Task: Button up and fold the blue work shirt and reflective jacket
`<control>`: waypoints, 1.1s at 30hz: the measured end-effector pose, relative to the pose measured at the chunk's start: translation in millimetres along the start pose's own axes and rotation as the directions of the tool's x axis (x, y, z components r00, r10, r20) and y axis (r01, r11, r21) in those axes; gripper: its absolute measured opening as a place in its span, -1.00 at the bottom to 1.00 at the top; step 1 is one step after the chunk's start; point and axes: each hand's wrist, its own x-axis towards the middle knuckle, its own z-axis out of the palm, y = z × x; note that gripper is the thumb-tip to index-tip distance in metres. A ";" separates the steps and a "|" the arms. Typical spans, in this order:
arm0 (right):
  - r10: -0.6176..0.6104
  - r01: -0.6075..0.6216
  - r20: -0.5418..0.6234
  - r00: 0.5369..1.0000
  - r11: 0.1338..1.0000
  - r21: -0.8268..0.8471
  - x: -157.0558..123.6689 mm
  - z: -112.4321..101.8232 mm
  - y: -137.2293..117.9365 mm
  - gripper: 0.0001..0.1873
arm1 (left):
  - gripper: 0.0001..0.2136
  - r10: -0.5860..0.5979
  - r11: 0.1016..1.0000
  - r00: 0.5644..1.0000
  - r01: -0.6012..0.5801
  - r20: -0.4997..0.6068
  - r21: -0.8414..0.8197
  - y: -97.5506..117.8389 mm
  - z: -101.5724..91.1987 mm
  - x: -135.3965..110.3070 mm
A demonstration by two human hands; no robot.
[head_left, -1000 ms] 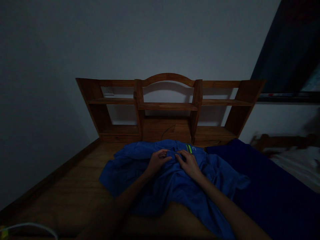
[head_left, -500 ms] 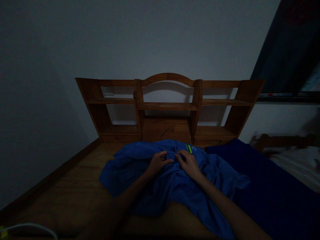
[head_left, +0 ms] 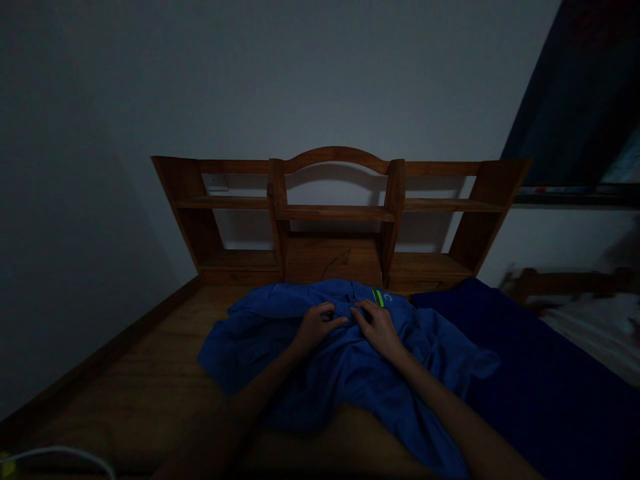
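A crumpled blue shirt [head_left: 345,373] with a yellow-green stripe and white lettering near its far edge lies spread before me. My left hand [head_left: 315,327] pinches a fold near the middle of the upper part, thumb and fingers bent together on the fabric. Close by on the right, my right hand [head_left: 377,329] grips the same strip of fabric between thumb and fingers. A short stretch of fabric shows between the two hands. Dim light hides any small detail at the fingertips.
Behind the shirt stands a wooden headboard [head_left: 340,213] with open shelves. Wooden boards [head_left: 150,360] extend to the left, and a dark blue cloth [head_left: 530,380] lies on the right. A pale cable [head_left: 65,450] curves at the lower left. A dark curtain [head_left: 575,100] hangs at the upper right.
Both hands stay almost in place on the shirt. The fingers have shifted only very slightly.
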 end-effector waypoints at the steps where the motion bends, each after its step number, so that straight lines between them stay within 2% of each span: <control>1: 0.000 0.000 0.002 1.000 1.000 0.005 0.1 -0.2 -0.3 -0.81 | -0.68 0.003 1.000 1.000 -0.003 0.005 0.000 0.0 -0.2 0.2; 6: -0.012 0.011 0.024 1.000 0.999 0.046 -0.1 -2.2 -5.3 -0.80 | -0.69 0.038 0.999 0.999 -0.038 0.028 -0.005 -0.2 -1.5 1.2; 10: -0.047 0.046 0.012 0.999 0.995 0.087 -0.3 -5.3 -12.9 -0.70 | -0.68 0.073 0.997 0.997 -0.074 0.016 0.017 -2.2 -0.1 1.6; 17: -0.068 0.066 0.006 0.998 0.989 0.131 1.1 -6.3 -14.5 -0.83 | -0.70 0.124 0.990 0.989 -0.130 0.083 0.061 4.5 0.3 -0.6; 21: 0.008 -0.010 0.012 1.000 0.982 0.191 3.1 -4.7 -8.6 -0.82 | -0.66 0.147 0.981 0.987 -0.155 0.071 0.119 6.5 1.0 -1.7; 24: 0.077 -0.094 0.073 0.994 0.961 0.261 5.2 -3.4 -2.0 -0.80 | -0.69 0.159 0.977 0.986 -0.165 0.053 0.138 6.4 1.8 -1.8; 28: 0.124 -0.175 0.152 0.981 0.905 0.388 7.9 -2.7 4.8 -0.78 | -0.74 0.174 0.976 0.984 -0.176 0.031 0.129 8.0 2.1 -2.1; 33: 0.226 -0.291 0.188 0.956 0.814 0.503 9.0 0.0 7.6 -0.80 | -0.75 0.178 0.976 0.983 -0.183 0.046 0.116 9.9 1.5 -2.3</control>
